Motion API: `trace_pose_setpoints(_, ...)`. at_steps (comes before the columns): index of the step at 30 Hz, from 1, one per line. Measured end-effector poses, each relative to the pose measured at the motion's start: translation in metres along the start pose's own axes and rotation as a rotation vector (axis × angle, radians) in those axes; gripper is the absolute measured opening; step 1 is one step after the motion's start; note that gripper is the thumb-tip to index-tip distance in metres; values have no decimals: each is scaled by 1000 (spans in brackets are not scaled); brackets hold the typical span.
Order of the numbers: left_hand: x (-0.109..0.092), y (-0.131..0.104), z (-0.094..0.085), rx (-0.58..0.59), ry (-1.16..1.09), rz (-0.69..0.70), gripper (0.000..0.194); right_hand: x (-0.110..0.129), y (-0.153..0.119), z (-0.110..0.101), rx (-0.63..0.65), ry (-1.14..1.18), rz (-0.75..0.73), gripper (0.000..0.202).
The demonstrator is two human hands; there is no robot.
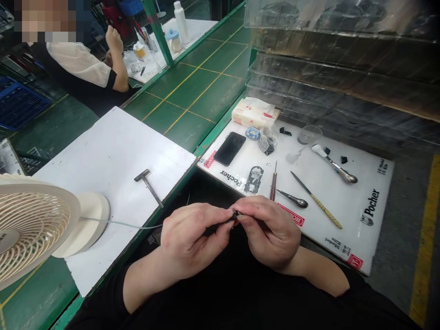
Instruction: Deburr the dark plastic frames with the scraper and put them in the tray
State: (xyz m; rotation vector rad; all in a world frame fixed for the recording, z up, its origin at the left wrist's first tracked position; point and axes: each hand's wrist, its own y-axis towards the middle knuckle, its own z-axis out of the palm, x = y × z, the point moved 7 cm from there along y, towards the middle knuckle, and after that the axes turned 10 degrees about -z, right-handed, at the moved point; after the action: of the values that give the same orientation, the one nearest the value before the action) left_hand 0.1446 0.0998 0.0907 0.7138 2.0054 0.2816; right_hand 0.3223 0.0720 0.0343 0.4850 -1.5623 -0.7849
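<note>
Between the fingertips of both hands, in front of my chest, is a small dark part (235, 214); its exact kind is too small to make out. My left hand (195, 236) pinches it from the left with thumb and forefinger. From the right, my right hand (271, 229) pinches the same piece, its other fingers curled in. Just beyond my right hand lie an awl with a brown handle (273, 185), a pointed tool with a dark bulbous handle (295, 199) and a slim file with a yellowish handle (321, 204). The hands hide part of the held piece.
A phone (230, 148), a tissue box (256, 113) and several black scraps lie on the white printed board (357, 229). Leftward are a hammer (148, 187) and a fan (37, 220) with its cord. Wrapped stacks (337, 78) rise behind. Another person (82, 64) sits across the green belt.
</note>
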Motion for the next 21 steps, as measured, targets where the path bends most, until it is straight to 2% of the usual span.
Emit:
trace_pose_setpoints(9, 7, -4, 4, -6, 60, -50, 30, -6, 4, 1, 25, -10, 5, 34)
trace_pose_setpoints(14, 20, -7, 7, -3, 60, -84, 32, -12, 4, -1, 25, -10, -14, 28)
trace_pose_setpoints(18, 40, -7, 21, 45, -90, -237, 31, -28, -5, -4, 10, 104, 72, 21)
trace_pose_setpoints(21, 59, -7, 42, 118, -241, -393, 23, -46, -19, -10, -27, 206, 223, 19)
